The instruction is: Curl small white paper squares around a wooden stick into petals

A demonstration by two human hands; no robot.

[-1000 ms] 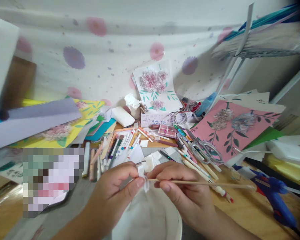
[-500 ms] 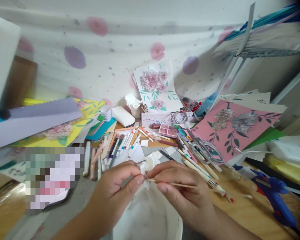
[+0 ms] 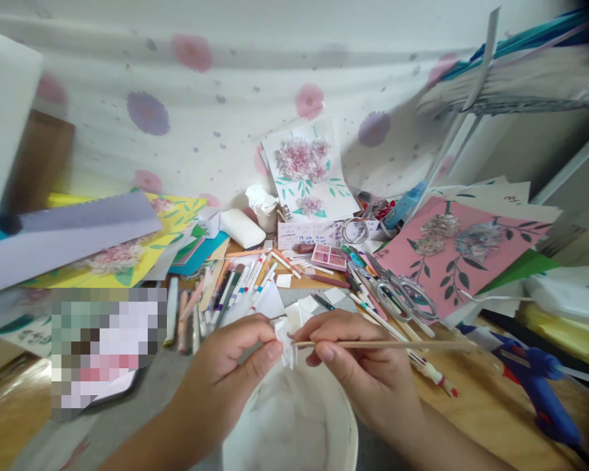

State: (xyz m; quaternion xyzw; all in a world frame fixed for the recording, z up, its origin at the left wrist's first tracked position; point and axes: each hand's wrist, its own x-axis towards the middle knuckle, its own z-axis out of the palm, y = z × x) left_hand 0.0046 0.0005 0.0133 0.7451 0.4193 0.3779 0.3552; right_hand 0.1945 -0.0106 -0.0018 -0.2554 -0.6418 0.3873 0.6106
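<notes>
My left hand (image 3: pixel 230 373) pinches a small scrap of white tissue paper (image 3: pixel 285 340) between thumb and fingers. My right hand (image 3: pixel 363 366) holds a thin wooden skewer (image 3: pixel 397 344) that runs out to the right, its near tip touching the tissue scrap. Both hands hover over a white bowl (image 3: pixel 346 425) at the bottom centre, which holds more white tissue.
Several pens and markers (image 3: pixel 235 288) lie fanned on the wooden table behind the hands. Scissors (image 3: pixel 402 294) rest on a pink flower card (image 3: pixel 461 252). A blue glue gun (image 3: pixel 540 386) lies at the right. A white flower card (image 3: pixel 307 170) leans on the cloth backdrop; coloured papers (image 3: pixel 103 235) are piled at the left.
The skewer has tilted back to level and lifted slightly in my right hand. Both hands stay pinched at the tissue scrap over the bowl.
</notes>
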